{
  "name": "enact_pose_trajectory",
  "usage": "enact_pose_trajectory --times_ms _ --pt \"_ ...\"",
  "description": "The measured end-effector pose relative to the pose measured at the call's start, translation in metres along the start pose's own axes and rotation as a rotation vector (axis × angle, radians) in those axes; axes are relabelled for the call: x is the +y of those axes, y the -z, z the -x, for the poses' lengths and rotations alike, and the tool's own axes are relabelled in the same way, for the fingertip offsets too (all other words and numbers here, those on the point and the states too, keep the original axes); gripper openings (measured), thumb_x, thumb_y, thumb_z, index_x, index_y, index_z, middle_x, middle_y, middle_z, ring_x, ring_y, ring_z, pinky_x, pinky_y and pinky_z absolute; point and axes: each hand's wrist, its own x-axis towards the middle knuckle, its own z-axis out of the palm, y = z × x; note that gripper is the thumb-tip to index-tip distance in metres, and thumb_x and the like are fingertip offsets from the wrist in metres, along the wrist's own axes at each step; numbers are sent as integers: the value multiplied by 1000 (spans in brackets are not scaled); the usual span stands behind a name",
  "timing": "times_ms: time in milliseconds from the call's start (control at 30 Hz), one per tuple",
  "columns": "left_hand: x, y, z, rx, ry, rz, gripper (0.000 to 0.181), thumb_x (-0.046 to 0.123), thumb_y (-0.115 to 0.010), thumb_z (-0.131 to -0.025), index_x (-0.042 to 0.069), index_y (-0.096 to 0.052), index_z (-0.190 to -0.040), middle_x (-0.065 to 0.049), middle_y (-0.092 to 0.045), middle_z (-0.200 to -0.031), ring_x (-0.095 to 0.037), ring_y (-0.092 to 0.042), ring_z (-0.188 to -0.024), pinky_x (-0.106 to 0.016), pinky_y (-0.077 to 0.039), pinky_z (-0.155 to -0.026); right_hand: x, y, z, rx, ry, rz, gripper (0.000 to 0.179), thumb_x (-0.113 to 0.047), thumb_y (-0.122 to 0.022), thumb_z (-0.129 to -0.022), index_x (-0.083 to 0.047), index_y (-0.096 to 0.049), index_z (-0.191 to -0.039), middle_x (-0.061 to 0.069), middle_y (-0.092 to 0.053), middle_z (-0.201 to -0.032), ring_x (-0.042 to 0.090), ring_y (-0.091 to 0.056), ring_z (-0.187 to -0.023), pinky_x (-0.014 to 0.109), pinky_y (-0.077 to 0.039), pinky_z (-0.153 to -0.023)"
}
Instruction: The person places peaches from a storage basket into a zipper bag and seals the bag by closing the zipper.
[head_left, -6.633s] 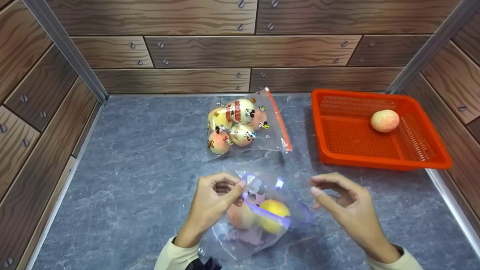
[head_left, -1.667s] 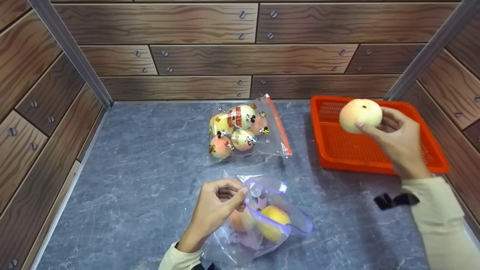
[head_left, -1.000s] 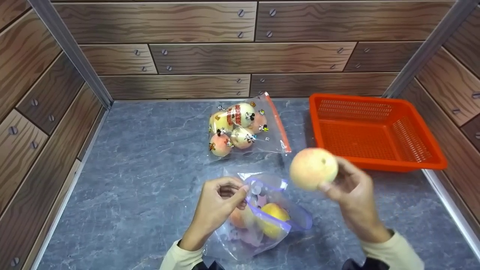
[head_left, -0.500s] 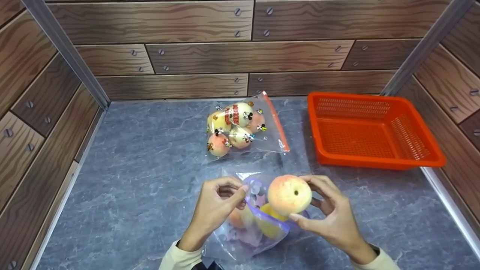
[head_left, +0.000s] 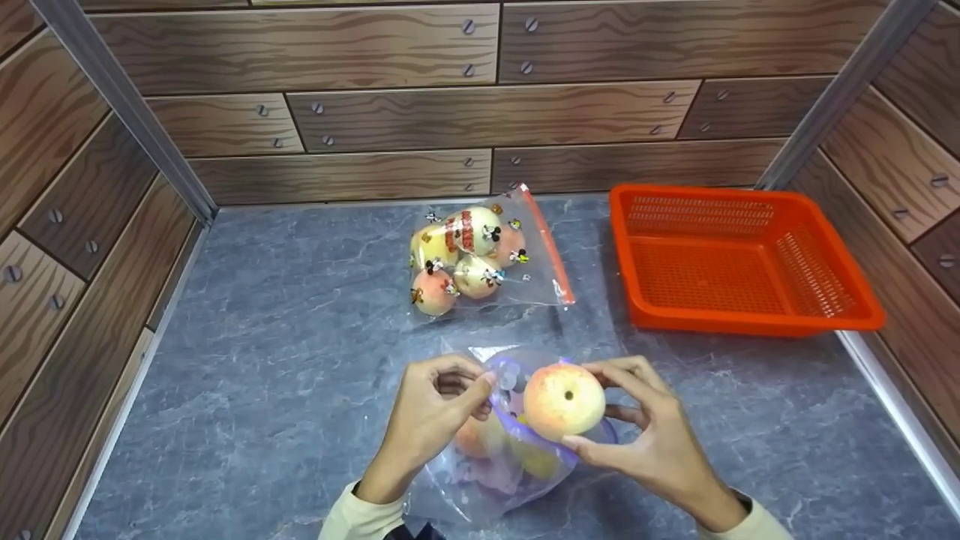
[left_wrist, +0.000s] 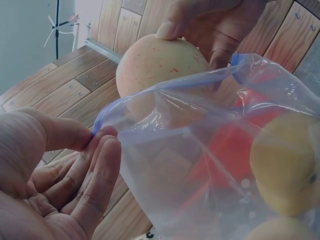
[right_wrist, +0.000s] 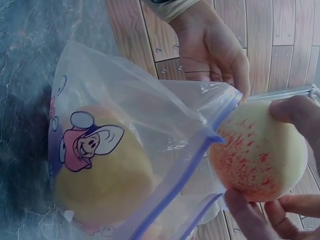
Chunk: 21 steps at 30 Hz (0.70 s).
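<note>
My left hand (head_left: 431, 412) pinches the purple zip edge of a clear zip bag (head_left: 495, 476) between thumb and fingers, and the bag's mouth gapes. Inside lie a yellow fruit (left_wrist: 285, 162) and a pinkish peach (head_left: 476, 437). A pale peach (head_left: 564, 401) with red speckles is in my right hand (head_left: 649, 431), gripped by thumb and fingertips right at the bag's mouth. In the right wrist view that peach (right_wrist: 260, 155) sits against the purple zip edge (right_wrist: 200, 155). A printed cartoon figure (right_wrist: 85, 142) shows on the bag's side.
Behind the hands lies another clear bag (head_left: 536, 277) with a red zip, holding several peach-like fruits. An orange plastic basket (head_left: 750, 322) with nothing in it stands at the back right. Wood-patterned walls (head_left: 337, 176) enclose the grey marbled table (head_left: 285, 315).
My right hand took the peach out of the orange basket and brought it left and down to the purple-zip bag's mouth. The left hand keeps its pinch on the bag edge.
</note>
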Motion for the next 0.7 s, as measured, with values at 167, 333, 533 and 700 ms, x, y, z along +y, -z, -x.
enact_pose_trajectory --times_ms 167,333,533,700 --pt "0 -1 0 -5 4 -11 16 9 -73 -92 -6 -71 -87 -13 -71 -77 -18 -69 -61 -38 -64 -61 0 0 -2 -16 -55 38 66 -12 -98 -64 -19 -69 -124 3 -58 -115 23 -62 -104 34 -64 -75" --pt "-1 -3 1 -9 2 -26 16 10 -74 -92 -5 -71 -87 -13 -71 -77 -18 -69 -61 -37 -64 -61 1 -1 -1 -28 -74 64 66 -14 -99 -63 -18 -69 -122 2 -58 -114 21 -63 -103 33 -64 -74" --pt "0 -4 0 -15 -4 -32 17 10 -74 -93 -5 -71 -87 -13 -71 -77 -19 -70 -62 -37 -64 -62 0 -1 -2 -44 -90 91 67 -18 -100 -62 -21 -70 -122 0 -58 -112 20 -63 -103 31 -64 -73" --pt "0 -3 0 -21 -6 -30 18 12 -73 -94 -5 -71 -87 -12 -71 -77 -21 -70 -63 -37 -64 -62 -1 -1 -4 -71 -114 84 68 -20 -100 -62 -22 -70 -123 0 -57 -112 20 -62 -103 31 -64 -73"
